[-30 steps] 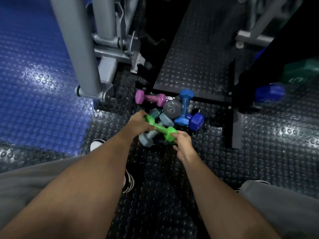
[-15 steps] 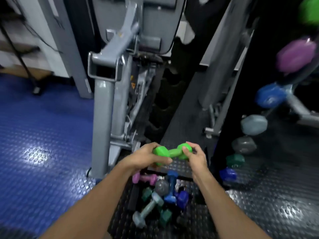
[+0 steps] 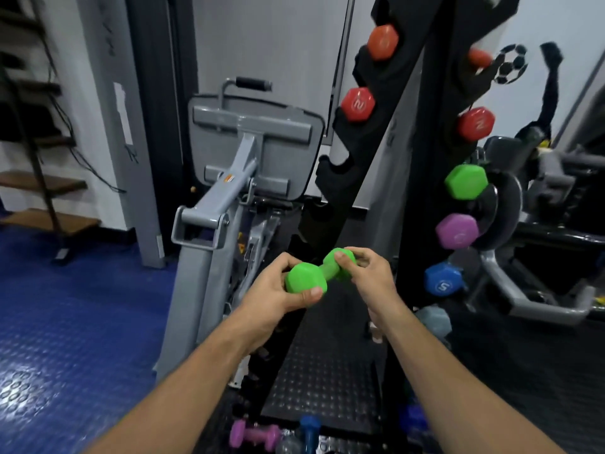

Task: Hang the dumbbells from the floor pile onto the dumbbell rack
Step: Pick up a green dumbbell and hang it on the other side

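**Green dumbbell held in both hands before the rack**

I hold the bright green hex-ended dumbbell (image 3: 316,271) in front of me, just left of the tall black dumbbell rack (image 3: 422,152). Both my forearms reach forward and up from the bottom of the view and converge on it. My left hand (image 3: 278,299) cups the nearer end from below and from the side, thumb pressed across the lower face, fingers wrapped behind it. My right hand (image 3: 366,273) pinches the farther end, thumb on top and fingers curled around the back. The dumbbell is tilted, its left end lower and closer to me, its right end higher and nearer the rack, apart from any cradle.

On the rack's right column hang a red hex dumbbell (image 3: 476,123), a matching green dumbbell (image 3: 466,181), a purple dumbbell (image 3: 457,231) and a blue dumbbell (image 3: 443,279), stacked downward in that order. The rack's left column carries an orange dumbbell (image 3: 382,42) and another red dumbbell (image 3: 357,104), with an open black hook (image 3: 334,167) below them.

Down beside the rack's foot, on the black studded rubber mat (image 3: 320,385), lie a small pink dumbbell (image 3: 254,434) and a dark blue dumbbell (image 3: 309,430). A grey exercise machine (image 3: 229,198) stands left of the rack.
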